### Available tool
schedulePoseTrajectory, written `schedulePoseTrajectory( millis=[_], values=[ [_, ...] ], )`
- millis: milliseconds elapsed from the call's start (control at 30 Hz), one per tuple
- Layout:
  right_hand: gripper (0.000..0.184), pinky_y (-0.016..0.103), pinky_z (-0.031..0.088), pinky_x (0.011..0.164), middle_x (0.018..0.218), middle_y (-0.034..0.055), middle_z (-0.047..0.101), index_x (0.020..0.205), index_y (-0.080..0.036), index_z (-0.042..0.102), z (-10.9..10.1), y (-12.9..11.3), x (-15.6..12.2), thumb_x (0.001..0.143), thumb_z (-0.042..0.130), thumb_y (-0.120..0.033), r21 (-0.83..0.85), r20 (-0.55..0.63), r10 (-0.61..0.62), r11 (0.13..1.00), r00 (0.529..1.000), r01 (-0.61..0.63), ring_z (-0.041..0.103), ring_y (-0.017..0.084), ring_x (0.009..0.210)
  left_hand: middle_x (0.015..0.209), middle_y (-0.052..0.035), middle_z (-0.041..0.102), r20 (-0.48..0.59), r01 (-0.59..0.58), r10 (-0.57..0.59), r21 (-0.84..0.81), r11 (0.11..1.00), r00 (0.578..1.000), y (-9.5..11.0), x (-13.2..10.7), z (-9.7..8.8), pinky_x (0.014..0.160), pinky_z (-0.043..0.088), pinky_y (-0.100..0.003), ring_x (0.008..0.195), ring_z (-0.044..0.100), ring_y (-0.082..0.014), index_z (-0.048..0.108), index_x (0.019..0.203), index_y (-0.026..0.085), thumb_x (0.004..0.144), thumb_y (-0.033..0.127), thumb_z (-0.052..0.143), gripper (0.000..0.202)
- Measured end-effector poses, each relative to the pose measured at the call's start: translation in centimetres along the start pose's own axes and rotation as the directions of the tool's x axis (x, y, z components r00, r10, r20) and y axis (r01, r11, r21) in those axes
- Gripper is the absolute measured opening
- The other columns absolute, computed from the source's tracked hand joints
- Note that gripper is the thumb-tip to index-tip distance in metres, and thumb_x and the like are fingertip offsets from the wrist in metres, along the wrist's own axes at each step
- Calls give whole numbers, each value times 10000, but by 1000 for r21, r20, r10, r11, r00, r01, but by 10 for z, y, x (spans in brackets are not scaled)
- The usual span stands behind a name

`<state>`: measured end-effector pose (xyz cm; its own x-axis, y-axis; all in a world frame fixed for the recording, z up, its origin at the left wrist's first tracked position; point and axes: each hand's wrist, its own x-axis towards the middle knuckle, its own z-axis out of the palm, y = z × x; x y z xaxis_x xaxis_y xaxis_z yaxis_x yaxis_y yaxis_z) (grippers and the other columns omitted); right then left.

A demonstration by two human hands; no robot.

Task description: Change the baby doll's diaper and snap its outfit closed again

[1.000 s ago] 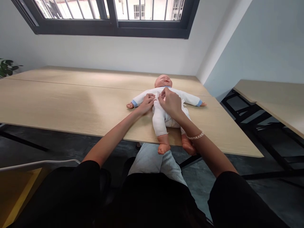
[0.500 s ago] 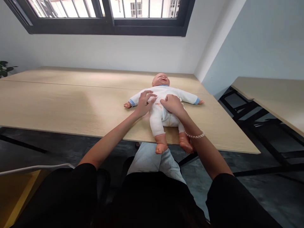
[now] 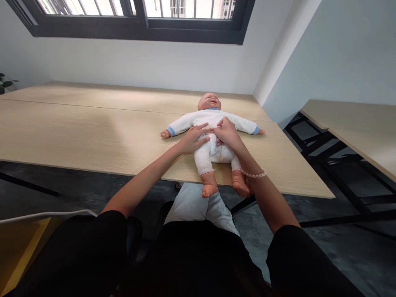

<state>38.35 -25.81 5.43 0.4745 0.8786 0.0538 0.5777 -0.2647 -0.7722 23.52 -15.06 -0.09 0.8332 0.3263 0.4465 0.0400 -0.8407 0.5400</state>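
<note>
A baby doll (image 3: 213,117) lies on its back, head toward the wall and feet over the table's near edge. It has a white top with blue collar and cuffs, white leggings, and a white diaper (image 3: 220,153) around its hips. My left hand (image 3: 194,139) rests flat across the doll's belly at the diaper's waist, fingers stretched out. Close beside it, my right hand (image 3: 226,133) is closed in a pinch at the diaper's front waist. Its fingers partly cover the spot they grip. A beaded bracelet (image 3: 254,175) circles my right wrist.
The light wood table (image 3: 93,136) runs along the wall beneath a barred window (image 3: 192,31). Another table (image 3: 355,123) with dark folding legs stands to the right. A plant (image 3: 5,83) shows at the far left, and a yellow object (image 3: 23,251) lies low on the left.
My left hand has flattened and moved inward across the doll's waist. My right hand has lifted slightly and turned, with its fingers curled in. The doll stays in place; the view has shifted slightly.
</note>
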Motion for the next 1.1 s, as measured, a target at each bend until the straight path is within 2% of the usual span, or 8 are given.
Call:
schedulePoseTrajectory(
  millis=[100, 233, 367, 500, 667, 800, 933, 1100],
  values=[
    [338, 348, 537, 617, 787, 44, 653, 1211, -169, 499, -8, 9, 2, 875, 491, -208, -23, -139, -125, 992, 982, 123, 611, 209, 588, 1672, -123, 387, 61, 34, -35, 8, 999, 998, 0, 1, -2, 1298, 188, -525, 1590, 299, -309, 586, 1464, 207, 1018, 382, 458, 495],
    [317, 427, 554, 952, 1130, 147, 686, 1153, -154, 567, -26, 26, 3, 891, 545, -332, -196, -359, -381, 923, 852, 331, 669, 262, 1023, 1678, -87, 385, 149, 14, -10, -25, 1000, 989, 2, 2, -4, 1329, 76, -505, 1635, 168, -270, 490, 1547, 228, 1050, 441, 397, 548],
    [541, 474, 348, 1252, 1521, 176, 524, 1398, -121, 561, -26, 46, 2, 951, 518, -423, -255, -92, -454, 871, 886, 419, 462, 280, 1455, 1683, -59, 380, 179, 28, -17, -57, 998, 984, 6, -1, -6, 1329, 20, -529, 1645, 92, -296, 457, 1568, 274, 998, 588, 518, 653],
    [649, 550, 224, 1305, 1679, 144, 309, 1584, -117, 418, -14, 56, -2, 1037, 367, -463, -310, 159, -374, 860, 914, 406, 250, 290, 1594, 1694, -34, 356, 234, 27, -17, -38, 999, 972, 7, -1, -10, 1310, 1, -593, 1642, 78, -338, 485, 1552, 314, 933, 542, 647, 679],
    [702, 567, 203, 1310, 1706, 101, 253, 1623, -185, 373, -25, 60, -18, 1029, 395, -560, -262, 216, -371, 869, 903, 420, 208, 302, 1608, 1716, -8, 300, 281, 93, -105, 56, 994, 954, 21, 0, -21, 1288, -14, -649, 1646, 19, -330, 498, 1540, 325, 925, 382, 634, 632],
    [673, 518, 363, 1246, 1545, 142, 511, 1412, -188, 582, -44, 71, -51, 932, 566, -659, -185, 3, -471, 867, 882, 463, 442, 328, 1477, 1696, -38, 347, 225, 150, -176, 129, 980, 958, 54, -10, -21, 1298, 38, -627, 1649, 14, -300, 495, 1540, 257, 977, 401, 559, 585],
    [516, 527, 498, 1064, 1190, 152, 674, 1069, -183, 650, -49, 84, -80, 873, 635, -660, -182, -156, -413, 905, 897, 385, 624, 344, 1175, 1700, -80, 334, 170, 166, -198, 183, 969, 965, 77, -16, -8, 1310, 52, -597, 1642, 112, -290, 421, 1579, 202, 1003, 561, 522, 686],
    [418, 443, 514, 975, 1174, 136, 650, 1056, -181, 630, -41, 87, -92, 862, 656, -551, -137, -140, -366, 927, 920, 348, 622, 303, 1114, 1642, -170, 423, 143, 168, -205, 234, 958, 968, 73, 0, -2, 1279, 253, -491, 1528, 389, -360, 403, 1580, 96, 994, 579, 548, 772]
  ],
)
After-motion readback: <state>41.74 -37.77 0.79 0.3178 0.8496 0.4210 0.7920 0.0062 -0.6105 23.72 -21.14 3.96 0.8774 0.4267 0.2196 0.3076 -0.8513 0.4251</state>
